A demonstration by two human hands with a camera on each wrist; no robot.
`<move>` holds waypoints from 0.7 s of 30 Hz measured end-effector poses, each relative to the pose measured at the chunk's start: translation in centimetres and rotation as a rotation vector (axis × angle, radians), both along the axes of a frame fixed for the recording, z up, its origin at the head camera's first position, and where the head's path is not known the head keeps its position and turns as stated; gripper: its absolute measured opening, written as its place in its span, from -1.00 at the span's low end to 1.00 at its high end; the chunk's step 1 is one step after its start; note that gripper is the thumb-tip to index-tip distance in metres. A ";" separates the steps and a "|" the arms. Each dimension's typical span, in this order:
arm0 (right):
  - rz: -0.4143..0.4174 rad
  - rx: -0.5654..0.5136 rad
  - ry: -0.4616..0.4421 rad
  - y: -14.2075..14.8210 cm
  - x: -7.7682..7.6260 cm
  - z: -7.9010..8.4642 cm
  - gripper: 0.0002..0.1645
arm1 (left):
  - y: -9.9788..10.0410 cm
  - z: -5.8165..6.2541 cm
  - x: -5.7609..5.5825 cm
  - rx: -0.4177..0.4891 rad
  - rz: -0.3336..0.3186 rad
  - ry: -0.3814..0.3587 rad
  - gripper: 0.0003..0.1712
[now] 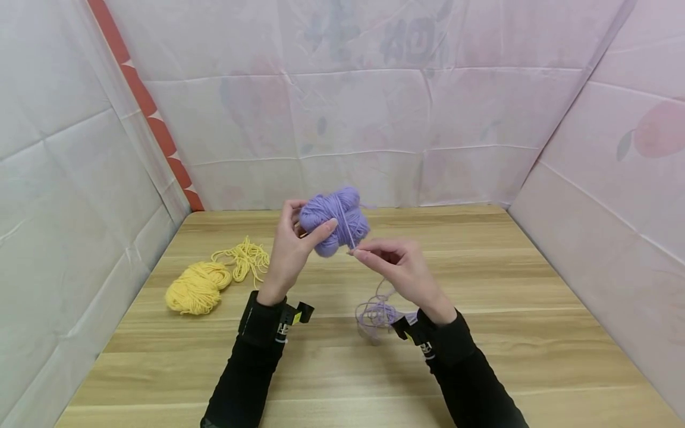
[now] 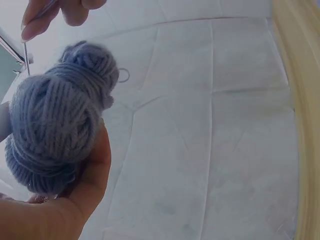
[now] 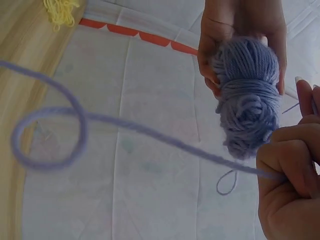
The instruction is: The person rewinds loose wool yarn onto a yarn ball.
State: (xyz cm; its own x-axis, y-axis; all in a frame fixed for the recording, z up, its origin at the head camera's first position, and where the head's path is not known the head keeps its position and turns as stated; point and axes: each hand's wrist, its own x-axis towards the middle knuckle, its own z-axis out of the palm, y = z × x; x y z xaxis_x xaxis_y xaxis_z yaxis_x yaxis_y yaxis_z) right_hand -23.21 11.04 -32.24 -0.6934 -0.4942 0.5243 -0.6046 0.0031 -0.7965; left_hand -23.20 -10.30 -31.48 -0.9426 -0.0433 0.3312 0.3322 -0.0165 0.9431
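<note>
A purple ball of yarn [image 1: 350, 217] is held up over the table by my left hand [image 1: 291, 252], thumb across its near side and fingers behind it. Several turns of strand cross its middle. Just to the lower right, my right hand [image 1: 404, 267] pinches the purple yarn strand [image 3: 175, 145] between thumb and fingertips. In the right wrist view that strand runs out of the curled fingers and makes a loop at the left. A small loose loop [image 2: 124, 75] sticks out from the ball's far end. Below my right hand, a loose purple tangle [image 1: 377, 312] lies on the table.
A yellow skein of yarn [image 1: 198, 288] lies on the wooden table [image 1: 321, 368] at the left, with loose yellow strands [image 1: 247, 258] beside it. Pale cloth walls [image 1: 364, 113] enclose the table at the back and both sides.
</note>
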 end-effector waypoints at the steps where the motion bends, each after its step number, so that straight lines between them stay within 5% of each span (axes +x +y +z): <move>1: 0.007 0.014 -0.009 -0.1 0.0 -0.1 -0.82 | 0.0 0.0 0.0 0.018 0.003 0.007 -0.38; 10: 0.010 0.102 -0.066 -0.5 -0.9 -0.9 -0.81 | -0.1 0.1 0.3 0.161 -0.031 0.054 -0.47; 21: -0.003 0.082 -0.124 0.3 -1.9 -1.2 -0.82 | -0.5 0.3 0.8 0.107 -0.279 0.050 -0.47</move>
